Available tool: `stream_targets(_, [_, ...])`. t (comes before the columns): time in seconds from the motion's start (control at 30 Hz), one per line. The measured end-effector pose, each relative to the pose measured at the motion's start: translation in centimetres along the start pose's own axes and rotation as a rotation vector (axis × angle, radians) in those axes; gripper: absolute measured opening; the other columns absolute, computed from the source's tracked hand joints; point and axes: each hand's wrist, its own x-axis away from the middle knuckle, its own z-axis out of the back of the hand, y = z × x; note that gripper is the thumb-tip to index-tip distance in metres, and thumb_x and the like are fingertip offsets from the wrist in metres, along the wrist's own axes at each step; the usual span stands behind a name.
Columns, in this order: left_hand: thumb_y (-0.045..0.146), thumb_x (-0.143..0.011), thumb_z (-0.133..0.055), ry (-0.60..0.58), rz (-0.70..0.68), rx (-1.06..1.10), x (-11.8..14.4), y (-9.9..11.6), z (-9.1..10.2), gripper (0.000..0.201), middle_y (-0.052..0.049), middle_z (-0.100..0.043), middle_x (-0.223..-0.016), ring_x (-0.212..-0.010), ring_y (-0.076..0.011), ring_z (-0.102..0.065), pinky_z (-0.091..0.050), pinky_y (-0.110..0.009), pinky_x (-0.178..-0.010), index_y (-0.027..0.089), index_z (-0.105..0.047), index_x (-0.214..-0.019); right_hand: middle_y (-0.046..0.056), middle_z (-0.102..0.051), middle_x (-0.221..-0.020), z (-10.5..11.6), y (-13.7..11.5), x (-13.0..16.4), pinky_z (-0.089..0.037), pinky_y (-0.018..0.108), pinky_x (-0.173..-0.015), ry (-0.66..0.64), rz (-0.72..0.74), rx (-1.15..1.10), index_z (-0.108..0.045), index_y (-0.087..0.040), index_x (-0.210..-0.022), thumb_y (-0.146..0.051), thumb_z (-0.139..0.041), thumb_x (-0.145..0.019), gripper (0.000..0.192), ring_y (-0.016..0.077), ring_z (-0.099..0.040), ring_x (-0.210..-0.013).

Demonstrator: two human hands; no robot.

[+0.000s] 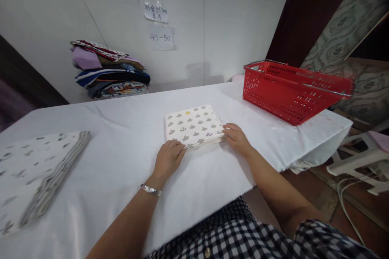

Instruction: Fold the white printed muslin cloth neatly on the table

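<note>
A folded white cloth (194, 123) printed with grey shapes and a few coloured ones lies flat mid-table, its layered edge facing me. My left hand (169, 158) grips its near left corner, thumb and fingers closed on the layers. At the near right corner, my right hand (237, 138) pinches the edge, fingertips over the top. Parts of both corners are hidden under the fingers. Off to the left, a larger folded cloth (39, 170) with a similar grey print rests by itself, cut off by the picture's edge.
A white cloth covers the table (121, 206). Several folded fabrics (111, 71) are piled at the back left against the wall. A red basket (291, 91) with metal handles stands at the right. Paper signs (162, 37) hang on the wall; a white stool (358, 158) stands beyond the right edge.
</note>
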Motion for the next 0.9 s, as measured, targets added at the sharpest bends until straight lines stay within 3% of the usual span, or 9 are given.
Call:
stream_targets(0.17, [0.029, -0.088, -0.049, 0.031, -0.014, 0.010, 0.14, -0.22, -0.09, 0.019, -0.004, -0.064, -0.090, -0.087, -0.0193, -0.055, -0.046, -0.035, -0.075, 0.022, -0.067, -0.089, 0.005, -0.062, -0.115, -0.09, 0.23, 0.13, -0.041, 0.048, -0.095, -0.030, -0.013, 0.090, -0.067, -0.025, -0.098, -0.019, -0.048, -0.082, 0.025, 0.0245, -0.048, -0.114])
stream_targets(0.37, [0.026, -0.090, -0.045, -0.007, -0.038, -0.028, -0.04, -0.01, 0.05, 0.023, -0.004, -0.064, -0.086, -0.082, -0.0194, -0.054, -0.044, -0.034, -0.072, 0.021, -0.066, -0.083, 0.007, -0.064, -0.111, -0.48, 0.27, -0.70, -0.042, 0.044, -0.094, 0.093, -0.017, 0.092, -0.066, -0.022, -0.099, -0.019, -0.043, -0.087, 0.026, 0.0226, -0.052, -0.110])
stream_targets(0.53, [0.025, -0.090, -0.045, -0.017, -0.029, -0.053, -0.02, 0.21, 0.00, 0.022, -0.004, -0.063, -0.085, -0.082, -0.0193, -0.053, -0.043, -0.034, -0.072, 0.020, -0.066, -0.084, 0.005, -0.067, -0.107, -0.77, 0.43, -0.40, -0.043, 0.043, -0.092, -0.029, -0.066, 0.141, -0.070, -0.022, -0.094, -0.016, -0.044, -0.085, 0.028, 0.0233, -0.054, -0.109])
stream_targets(0.9, [0.023, -0.088, -0.047, 0.003, 0.001, -0.048, 0.52, 0.61, 0.21, 0.021, -0.005, -0.061, -0.084, -0.082, -0.0193, -0.052, -0.043, -0.033, -0.071, 0.020, -0.067, -0.082, 0.007, -0.066, -0.112, -0.68, -0.09, 0.10, -0.040, 0.047, -0.096, -0.057, -0.052, 0.213, -0.069, -0.020, -0.099, -0.014, -0.046, -0.082, 0.029, 0.0259, -0.052, -0.115])
